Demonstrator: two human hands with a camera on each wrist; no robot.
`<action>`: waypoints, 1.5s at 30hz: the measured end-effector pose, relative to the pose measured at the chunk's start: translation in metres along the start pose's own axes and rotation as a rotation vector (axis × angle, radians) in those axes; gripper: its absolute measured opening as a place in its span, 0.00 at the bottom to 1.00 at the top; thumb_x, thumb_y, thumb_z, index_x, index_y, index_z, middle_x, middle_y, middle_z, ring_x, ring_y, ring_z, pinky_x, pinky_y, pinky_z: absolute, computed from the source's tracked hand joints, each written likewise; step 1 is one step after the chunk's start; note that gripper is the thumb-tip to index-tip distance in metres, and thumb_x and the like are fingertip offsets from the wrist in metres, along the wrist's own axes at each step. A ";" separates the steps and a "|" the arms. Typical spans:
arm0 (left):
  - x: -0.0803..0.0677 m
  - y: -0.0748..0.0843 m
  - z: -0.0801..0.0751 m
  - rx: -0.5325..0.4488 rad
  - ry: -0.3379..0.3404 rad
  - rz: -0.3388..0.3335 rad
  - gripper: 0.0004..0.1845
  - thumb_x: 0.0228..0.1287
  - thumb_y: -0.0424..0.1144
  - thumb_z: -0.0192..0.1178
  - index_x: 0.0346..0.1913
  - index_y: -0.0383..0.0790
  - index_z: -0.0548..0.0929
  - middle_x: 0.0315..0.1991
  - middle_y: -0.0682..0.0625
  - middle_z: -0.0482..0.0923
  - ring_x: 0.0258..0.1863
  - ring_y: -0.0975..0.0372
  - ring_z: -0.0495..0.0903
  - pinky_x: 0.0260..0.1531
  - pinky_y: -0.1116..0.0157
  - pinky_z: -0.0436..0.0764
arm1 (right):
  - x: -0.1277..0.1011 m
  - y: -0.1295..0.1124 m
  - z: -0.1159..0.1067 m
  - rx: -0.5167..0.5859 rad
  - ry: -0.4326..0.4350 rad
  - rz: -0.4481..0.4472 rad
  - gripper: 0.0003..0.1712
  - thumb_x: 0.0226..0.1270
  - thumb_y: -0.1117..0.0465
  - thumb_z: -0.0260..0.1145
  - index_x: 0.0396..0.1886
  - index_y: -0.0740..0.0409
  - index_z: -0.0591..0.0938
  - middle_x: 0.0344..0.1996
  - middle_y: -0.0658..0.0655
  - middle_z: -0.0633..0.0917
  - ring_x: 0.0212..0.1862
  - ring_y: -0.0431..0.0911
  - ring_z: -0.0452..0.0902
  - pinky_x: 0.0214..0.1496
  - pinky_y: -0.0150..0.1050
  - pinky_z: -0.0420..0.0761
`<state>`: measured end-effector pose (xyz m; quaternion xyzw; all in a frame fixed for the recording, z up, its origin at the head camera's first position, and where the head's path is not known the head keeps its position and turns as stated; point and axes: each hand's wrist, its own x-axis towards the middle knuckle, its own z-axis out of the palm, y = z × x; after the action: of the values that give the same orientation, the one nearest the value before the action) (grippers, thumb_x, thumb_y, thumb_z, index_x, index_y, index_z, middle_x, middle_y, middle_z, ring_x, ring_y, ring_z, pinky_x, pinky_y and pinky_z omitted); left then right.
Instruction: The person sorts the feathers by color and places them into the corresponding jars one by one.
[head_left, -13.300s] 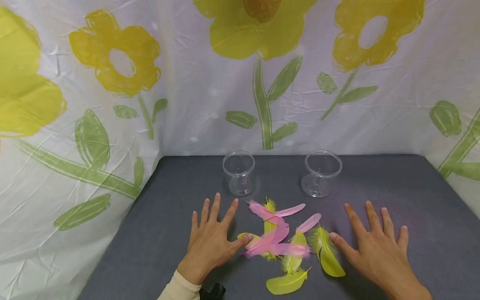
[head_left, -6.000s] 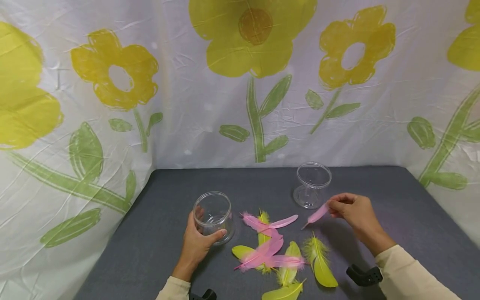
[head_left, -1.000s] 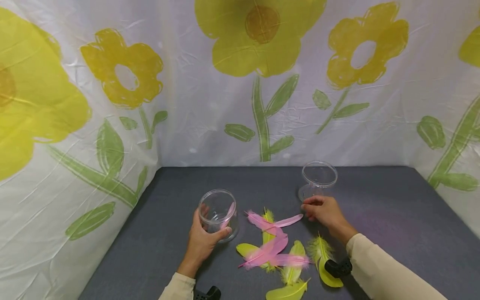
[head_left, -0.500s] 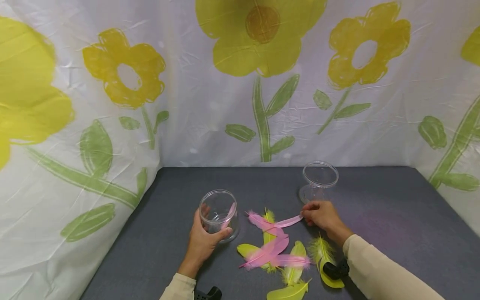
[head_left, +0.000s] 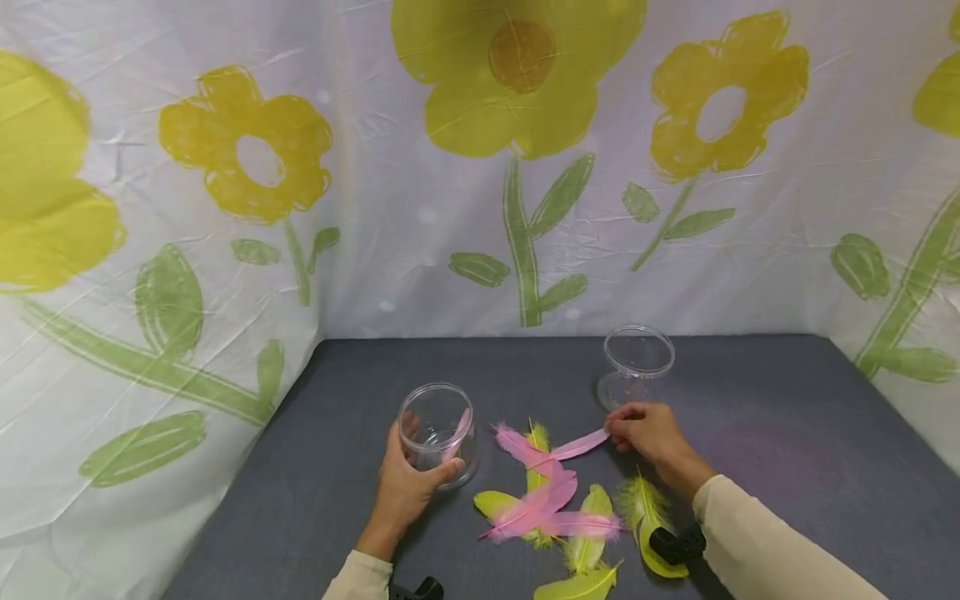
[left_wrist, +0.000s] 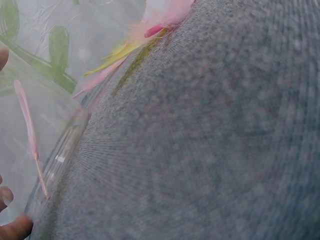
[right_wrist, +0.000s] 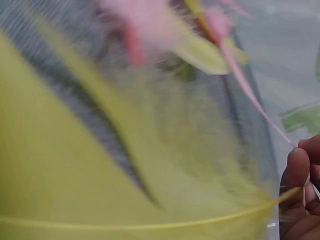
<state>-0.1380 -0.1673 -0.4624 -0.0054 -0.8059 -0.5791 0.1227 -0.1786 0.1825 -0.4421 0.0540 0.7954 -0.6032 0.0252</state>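
Note:
My left hand (head_left: 405,492) grips a clear cup (head_left: 437,386) at the left, thumb on the near side and fingers behind it. Inside leans one pink feather (head_left: 459,433), also seen through the wall in the left wrist view. At the upper right of a loose feather pile, my right hand (head_left: 651,435) pinches the tip of a pink feather (head_left: 580,444) between thumb and fingertips. The feather's other end still lies against the pile's pink feathers (head_left: 531,507). Yellow feathers (head_left: 588,529) lie among and below them.
A second clear footed cup (head_left: 640,372) stands behind my right hand, its base partly hidden. Under my right wrist lies a yellow feather (head_left: 647,533), overlapped by the black wrist camera (head_left: 678,545). A flower-printed cloth (head_left: 390,275) hangs behind the grey table (head_left: 360,375).
First both hands lay open beside the pile. My left hand then took one cup, and a pink feather went into it. Lately my right hand came nearer and pinched another pink feather's tip.

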 end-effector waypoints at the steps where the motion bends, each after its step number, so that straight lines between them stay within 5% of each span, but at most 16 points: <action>1: -0.001 0.000 0.000 0.000 0.002 0.000 0.56 0.41 0.41 0.80 0.71 0.35 0.56 0.69 0.37 0.62 0.68 0.48 0.59 0.64 0.45 0.58 | -0.001 -0.001 -0.002 0.013 0.000 -0.005 0.07 0.60 0.71 0.67 0.36 0.72 0.82 0.26 0.58 0.83 0.27 0.48 0.79 0.30 0.39 0.81; 17: -0.013 -0.002 0.005 -0.014 0.019 0.018 0.56 0.41 0.40 0.80 0.71 0.34 0.55 0.69 0.36 0.61 0.69 0.47 0.59 0.65 0.46 0.57 | -0.019 -0.045 -0.025 0.175 -0.012 -0.122 0.14 0.65 0.65 0.67 0.43 0.75 0.80 0.29 0.57 0.82 0.30 0.48 0.79 0.36 0.39 0.83; 25: -0.015 -0.002 0.005 -0.024 0.026 0.016 0.57 0.39 0.40 0.81 0.71 0.35 0.56 0.69 0.36 0.61 0.69 0.48 0.59 0.65 0.47 0.58 | -0.026 -0.074 -0.021 0.222 -0.028 -0.151 0.12 0.64 0.63 0.69 0.41 0.69 0.83 0.32 0.57 0.83 0.32 0.49 0.80 0.38 0.40 0.83; 45: -0.015 -0.001 0.005 -0.036 0.024 0.029 0.57 0.38 0.38 0.81 0.71 0.34 0.56 0.68 0.35 0.61 0.68 0.47 0.60 0.65 0.47 0.58 | -0.031 -0.150 0.039 0.433 -0.079 -0.267 0.11 0.61 0.69 0.69 0.40 0.74 0.82 0.27 0.57 0.82 0.29 0.45 0.79 0.34 0.37 0.83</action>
<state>-0.1250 -0.1608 -0.4677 -0.0122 -0.7938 -0.5915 0.1407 -0.1660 0.1037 -0.3059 -0.0710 0.6461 -0.7591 -0.0355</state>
